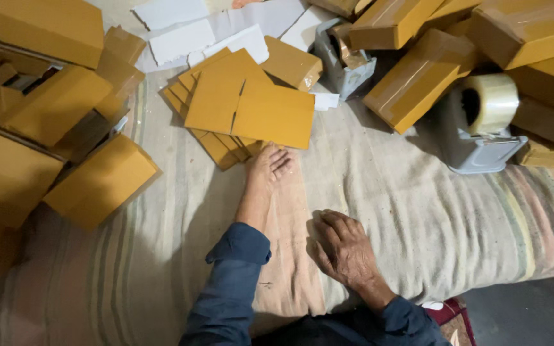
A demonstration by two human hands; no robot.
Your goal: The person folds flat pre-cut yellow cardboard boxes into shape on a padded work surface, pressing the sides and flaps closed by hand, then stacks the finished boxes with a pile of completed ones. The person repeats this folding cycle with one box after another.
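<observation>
while the right hand (344, 251) lies flat on the striped cloth (418, 211), fingers loosely spread and holding nothing, the left hand is not in view, so i cannot tell its state. a bare foot (269, 168) stretches out beside that hand, its toes touching the near edge of the stack of flat cardboard sheets (245, 106), which lies fanned on the cloth straight ahead, apart from the hand. a grey tape dispenser (479, 125) with a clear roll stands to the right, close against the heap of taped boxes (418, 77).

the fanned stack looks likely to slide further apart if the foot nudges it. the boxes leaning behind the dispenser seem loosely piled and could tip onto it if bumped. the loose boxes on the left (100, 179) crowd in on the bare cloth there. the dispenser's cutting edge is a hazard to a bare hand reaching over carelessly.
</observation>
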